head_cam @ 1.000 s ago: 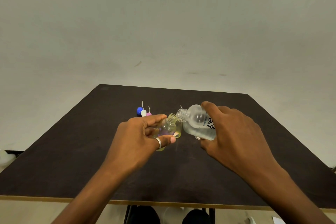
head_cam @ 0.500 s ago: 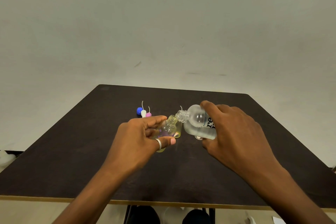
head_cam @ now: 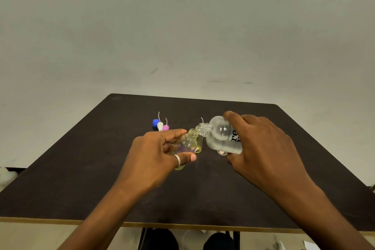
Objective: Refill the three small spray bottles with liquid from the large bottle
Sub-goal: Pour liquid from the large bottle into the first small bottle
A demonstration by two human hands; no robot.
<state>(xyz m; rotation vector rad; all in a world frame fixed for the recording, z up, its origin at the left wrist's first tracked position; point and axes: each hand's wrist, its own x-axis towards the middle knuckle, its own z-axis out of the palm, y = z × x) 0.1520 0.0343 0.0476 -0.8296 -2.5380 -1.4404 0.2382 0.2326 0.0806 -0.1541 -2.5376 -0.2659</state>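
My right hand (head_cam: pixel 261 148) grips the large clear bottle (head_cam: pixel 219 136), uncapped and tipped to the left, its mouth touching the mouth of a small clear spray bottle (head_cam: pixel 188 141). My left hand (head_cam: pixel 156 154) holds that small bottle tilted toward the large one, above the table. A second small yellowish bottle (head_cam: pixel 199 144) stands just behind it, partly hidden. Another yellowish bottle base (head_cam: pixel 179 167) shows under my left fingers. A small clear item (head_cam: pixel 222 152) sits under the large bottle.
On the dark table (head_cam: pixel 81 168), behind my left hand, lie a blue cap (head_cam: pixel 155 122), a white spray head (head_cam: pixel 160 126) and a pink spray head (head_cam: pixel 165 127), the last two with thin dip tubes. The table's near edge runs below my forearms. A pale wall stands behind.
The large bottle's neck has shifted slightly left and closer onto the small bottle's mouth. Both hands stay nearly in place.
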